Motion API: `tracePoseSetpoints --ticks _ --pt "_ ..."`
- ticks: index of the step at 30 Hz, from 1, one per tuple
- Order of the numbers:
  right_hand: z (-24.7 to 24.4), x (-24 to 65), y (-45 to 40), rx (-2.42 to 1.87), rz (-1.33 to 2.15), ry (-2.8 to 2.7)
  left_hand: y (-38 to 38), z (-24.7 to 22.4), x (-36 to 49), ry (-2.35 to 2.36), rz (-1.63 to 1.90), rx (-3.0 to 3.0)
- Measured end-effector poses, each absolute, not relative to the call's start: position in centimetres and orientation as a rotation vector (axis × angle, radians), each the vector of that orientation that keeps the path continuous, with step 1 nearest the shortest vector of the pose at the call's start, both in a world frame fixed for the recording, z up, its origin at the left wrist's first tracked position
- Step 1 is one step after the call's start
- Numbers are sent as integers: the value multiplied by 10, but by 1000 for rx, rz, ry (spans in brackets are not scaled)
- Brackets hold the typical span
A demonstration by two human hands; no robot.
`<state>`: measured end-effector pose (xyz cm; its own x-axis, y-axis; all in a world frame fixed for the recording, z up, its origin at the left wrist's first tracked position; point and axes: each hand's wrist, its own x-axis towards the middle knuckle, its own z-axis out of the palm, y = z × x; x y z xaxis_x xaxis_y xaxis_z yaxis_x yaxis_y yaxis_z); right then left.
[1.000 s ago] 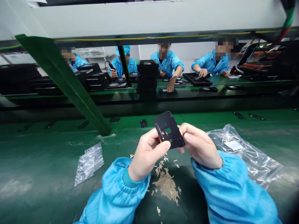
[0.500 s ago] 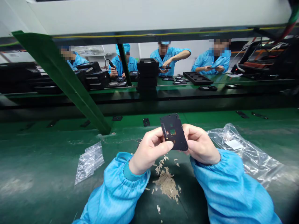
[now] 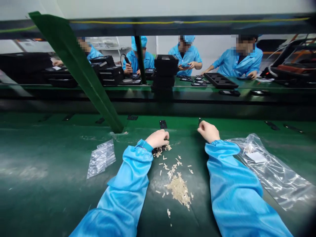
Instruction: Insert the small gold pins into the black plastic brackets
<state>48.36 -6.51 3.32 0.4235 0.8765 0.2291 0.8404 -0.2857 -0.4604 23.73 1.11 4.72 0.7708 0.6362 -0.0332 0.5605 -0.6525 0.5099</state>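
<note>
My right hand [image 3: 209, 132] is closed on a flat black plastic plate [image 3: 199, 121], of which only a narrow dark part shows past the fingers, near the far side of the green bench. To its left, my left hand [image 3: 158, 138] reaches down with bent, closed fingers at a small heap of dark bits and pale strips [image 3: 159, 150]. What its fingertips hold, if anything, is hidden. Nearer to me, between my sleeves, lies a larger pile of small beige strips [image 3: 179, 189], with loose ones scattered around it.
Clear plastic bags lie left [image 3: 101, 158] and right [image 3: 269, 168] of my arms. Several black parts [image 3: 163, 124] sit along the bench's far strip. A slanted green post [image 3: 81, 75] stands at left. Beyond, several co-workers in blue work beside stacked black trays [image 3: 166, 70].
My hands have parted. The left let go of the black plate and moved to the small heap; the right carried the plate forward and right. The view shifted slightly.
</note>
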Motion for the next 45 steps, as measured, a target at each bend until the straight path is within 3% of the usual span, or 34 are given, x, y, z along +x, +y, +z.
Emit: tracePoseSetpoints --ticks 5,12,25,38,45 --pt "2 507 -56 -2425 -132 -1412 14 34 239 881 17 2584" --pt "-2 507 -56 -2467 -120 -1610 21 23 240 867 -53 2647" --pt "34 409 -74 -1841 319 -2334 26 17 238 883 -58 2631" --pt "26 390 -74 -1768 412 -2098 23 32 236 765 313 2346" --pt "20 386 -71 -1799 454 -1886 20 28 240 665 347 2155"
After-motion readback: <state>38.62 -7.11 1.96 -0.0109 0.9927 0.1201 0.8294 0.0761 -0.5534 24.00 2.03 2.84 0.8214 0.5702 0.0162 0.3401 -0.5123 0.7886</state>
